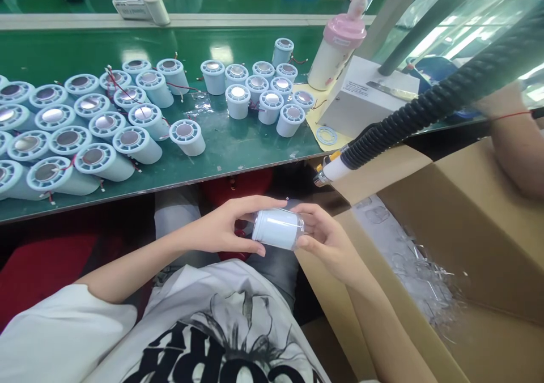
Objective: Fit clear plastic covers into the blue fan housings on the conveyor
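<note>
A light blue cylinder with a clear plastic cover around it lies sideways between my two hands, above my lap. My left hand curves round its left end, thumb below and fingers above. At the right end, the fingers and thumb of my right hand press on the clear cover. Similar pale blue cylinders with round metallic tops and red wires stand or lean on the green table, several in a large group at the left and several in a smaller group near the middle.
A black ribbed hose with a metal nozzle hangs at the right. Behind it are a white box-shaped stand and a pink-capped bottle. An open cardboard box holds clear plastic pieces. Another person's arm is at the far right.
</note>
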### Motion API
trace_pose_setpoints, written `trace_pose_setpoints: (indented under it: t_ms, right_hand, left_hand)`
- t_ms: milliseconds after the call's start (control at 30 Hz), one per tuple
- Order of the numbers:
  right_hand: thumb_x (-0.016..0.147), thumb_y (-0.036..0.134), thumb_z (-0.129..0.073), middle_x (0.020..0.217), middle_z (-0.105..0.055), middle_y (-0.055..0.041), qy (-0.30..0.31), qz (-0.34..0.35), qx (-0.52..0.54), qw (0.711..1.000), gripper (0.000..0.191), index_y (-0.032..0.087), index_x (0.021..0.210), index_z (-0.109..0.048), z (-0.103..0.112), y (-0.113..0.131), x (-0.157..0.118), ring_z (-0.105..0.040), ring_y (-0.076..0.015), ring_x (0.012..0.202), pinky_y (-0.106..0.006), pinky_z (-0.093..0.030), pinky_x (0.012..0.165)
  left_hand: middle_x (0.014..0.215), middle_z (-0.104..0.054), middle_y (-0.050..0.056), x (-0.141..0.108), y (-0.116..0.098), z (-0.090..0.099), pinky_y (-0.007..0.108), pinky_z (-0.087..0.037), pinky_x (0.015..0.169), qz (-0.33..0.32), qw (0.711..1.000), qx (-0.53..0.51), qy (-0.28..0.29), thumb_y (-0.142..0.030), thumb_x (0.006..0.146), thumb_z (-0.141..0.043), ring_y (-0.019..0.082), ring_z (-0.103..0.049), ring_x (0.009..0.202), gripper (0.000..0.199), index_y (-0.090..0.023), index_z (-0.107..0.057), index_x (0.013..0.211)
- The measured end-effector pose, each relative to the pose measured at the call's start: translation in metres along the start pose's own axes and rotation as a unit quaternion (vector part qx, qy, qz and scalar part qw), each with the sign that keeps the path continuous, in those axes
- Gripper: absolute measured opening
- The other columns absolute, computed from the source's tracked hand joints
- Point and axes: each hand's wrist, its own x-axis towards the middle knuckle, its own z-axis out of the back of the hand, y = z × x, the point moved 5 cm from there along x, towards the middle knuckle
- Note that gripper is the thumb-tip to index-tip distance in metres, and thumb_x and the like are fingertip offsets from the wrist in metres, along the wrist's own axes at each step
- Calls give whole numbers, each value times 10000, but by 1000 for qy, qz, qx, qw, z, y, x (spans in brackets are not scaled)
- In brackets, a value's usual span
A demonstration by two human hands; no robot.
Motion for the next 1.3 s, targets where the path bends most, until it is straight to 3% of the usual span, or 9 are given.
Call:
trace_pose_setpoints:
  t_ms: [333, 633, 800, 1000, 1100, 1200, 1267, 1300]
  right_hand:
    - [753, 538, -657, 717, -640, 10, -18, -68, 73, 995, 423, 214, 978, -501, -4, -16, 6, -642, -143, 556, -255, -562, 480]
    - [689, 723, -592, 505, -592, 37, -10, -136, 112, 984, 594, 186, 917, -480, -12, -25, 9, -546, -106, 353, -148, -388, 292]
    - [712, 772, -503, 524, -651, -36, 45, -182, 152, 971, 643, 145, 844, -554, -21, -30, 10, -482, -74, 307, -130, -330, 264]
    - [849, 734, -294, 491, -608, -31, 86, -265, 195, 941, 708, 120, 708, -616, -27, -31, 6, -454, -43, 285, -104, -266, 244]
    - [881, 723, -151, 467, -560, -27, 105, -304, 194, 927, 801, 112, 642, -611, -30, -35, 4, -431, -38, 280, -108, -257, 237]
    - [823, 797, -147, 490, -556, -23, 128, -262, 154, 944, 827, 121, 719, -611, -30, -37, 4, -454, -60, 306, -131, -318, 265]
    - [761, 840, -287, 671, -649, -54, 83, -133, 95, 983, 784, 150, 959, -602, -21, -31, 8, -601, -124, 475, -193, -477, 386]
    - [734, 825, -403, 853, -684, -86, 45, -39, 48, 997, 758, 184, 1110, -553, -15, -25, 9, -673, -175, 663, -256, -559, 517]
  left_hand:
    - [1410, -492, 110, -1, 0, 1, 355, -495, 977, -23, 999, 25, 20, -215, 716, -760, 281, -472, 1293, 718, -278, -469, 1370]
    - [1425, -470, 117, -1, -1, 0, 361, -476, 1009, -48, 998, 34, 33, -205, 735, -743, 276, -442, 1322, 707, -260, -453, 1377]
    - [1427, -471, 113, -1, -2, 1, 367, -443, 1046, -67, 996, 31, 39, -196, 720, -757, 265, -438, 1327, 723, -264, -456, 1374]
    - [1426, -473, 129, -1, -4, 2, 443, -369, 1097, -109, 992, 51, 33, -196, 713, -765, 286, -433, 1328, 716, -263, -473, 1363]
    - [1387, -502, 126, -2, -5, 1, 425, -407, 1065, -108, 993, 48, 27, -186, 713, -762, 282, -463, 1293, 681, -265, -497, 1336]
    - [1330, -523, 118, -4, -4, 1, 356, -499, 955, -47, 999, 15, 15, -197, 739, -737, 265, -519, 1220, 622, -253, -506, 1314]
    - [1297, -535, 111, -5, -1, 1, 327, -530, 892, 18, 999, -27, 7, -222, 765, -715, 245, -564, 1146, 594, -247, -491, 1315]
    - [1275, -547, 105, -6, 1, 1, 318, -537, 870, 48, 997, -54, 4, -235, 774, -708, 232, -583, 1109, 585, -245, -484, 1314]
